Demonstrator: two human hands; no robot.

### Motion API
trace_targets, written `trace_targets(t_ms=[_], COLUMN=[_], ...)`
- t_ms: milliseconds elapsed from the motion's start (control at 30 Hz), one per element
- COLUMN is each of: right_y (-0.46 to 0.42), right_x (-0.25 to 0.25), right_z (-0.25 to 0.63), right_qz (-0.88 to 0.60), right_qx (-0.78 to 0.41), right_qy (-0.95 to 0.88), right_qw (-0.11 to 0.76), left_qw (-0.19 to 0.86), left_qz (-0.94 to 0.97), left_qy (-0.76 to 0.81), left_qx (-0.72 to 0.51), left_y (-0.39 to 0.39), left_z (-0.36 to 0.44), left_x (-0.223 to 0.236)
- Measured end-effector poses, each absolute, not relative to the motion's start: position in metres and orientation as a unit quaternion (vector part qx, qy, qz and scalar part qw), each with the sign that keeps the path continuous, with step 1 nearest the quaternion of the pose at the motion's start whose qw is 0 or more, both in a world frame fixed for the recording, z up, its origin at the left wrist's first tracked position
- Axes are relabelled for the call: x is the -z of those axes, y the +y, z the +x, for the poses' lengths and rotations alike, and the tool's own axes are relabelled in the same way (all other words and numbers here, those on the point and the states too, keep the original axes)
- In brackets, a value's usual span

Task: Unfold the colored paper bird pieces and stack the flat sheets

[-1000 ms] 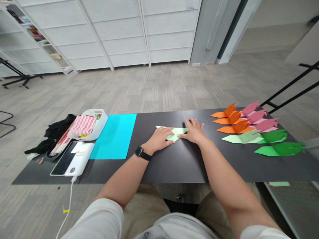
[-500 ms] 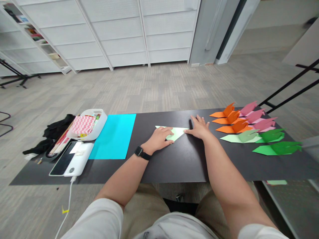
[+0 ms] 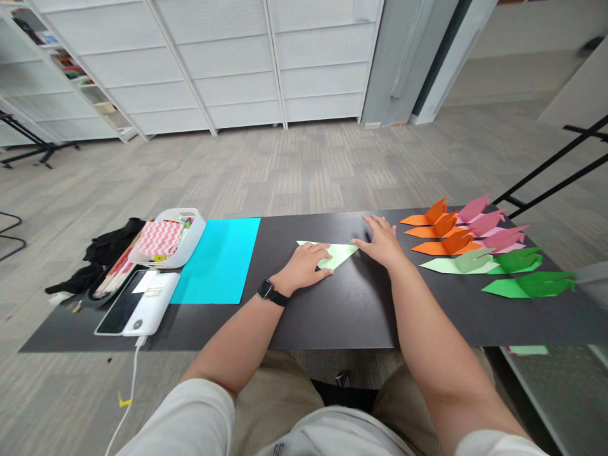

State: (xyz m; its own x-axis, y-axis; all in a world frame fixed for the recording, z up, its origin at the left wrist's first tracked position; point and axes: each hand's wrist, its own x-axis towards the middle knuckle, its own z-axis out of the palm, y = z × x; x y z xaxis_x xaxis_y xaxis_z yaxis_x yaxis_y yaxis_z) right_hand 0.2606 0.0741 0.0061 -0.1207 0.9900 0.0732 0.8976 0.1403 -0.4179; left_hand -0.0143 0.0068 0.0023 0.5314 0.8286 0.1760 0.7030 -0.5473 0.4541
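A folded piece of pale green paper [image 3: 341,254] lies on the dark table, its pointed end toward the right. My left hand [image 3: 306,265] rests flat over its left part, fingers stretched and thumb apart, hiding some of the paper. At the paper's right tip is my right hand [image 3: 380,240], fingers spread, thumb at or just beside the tip; whether it touches I cannot tell. Neither hand is closed round anything.
Folded paper birds in orange [image 3: 441,231], pink [image 3: 484,221] and green [image 3: 527,284] stand in rows at the right. Leftward lie a blue sheet [image 3: 223,263], a white box [image 3: 192,244], a white power bank [image 3: 151,304] with a cable, and black cloth [image 3: 111,240].
My right thumb has shifted slightly up and right at the paper's tip, uncovering more of it. My left hand and the paper stay nearly where they were.
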Motion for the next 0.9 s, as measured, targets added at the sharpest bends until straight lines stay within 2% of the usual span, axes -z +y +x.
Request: trace_targets(t_ms=[200, 433, 700, 900], right_y=[0.068, 0.065, 0.055, 0.057], right_x=[-0.001, -0.007, -0.005, -0.005], right_z=[0.254, 0.247, 0.224, 0.223], right_qz=[-0.632, -0.597, -0.564, -0.578], right_qx=[-0.128, -0.122, -0.139, -0.187], right_qy=[-0.76, -0.777, -0.8, -0.761], right_qw=[0.081, 0.155, 0.149, 0.23], left_qw=[0.177, 0.188, 0.183, 0.153], left_qz=[0.858, 0.881, 0.892, 0.888], left_qy=[0.451, 0.402, 0.367, 0.378], left_qx=[-0.172, -0.168, -0.193, -0.213], left_y=[0.007, 0.008, 0.011, 0.011], left_z=[-0.016, -0.02, -0.016, -0.018], left_x=[-0.005, -0.013, -0.008, -0.015])
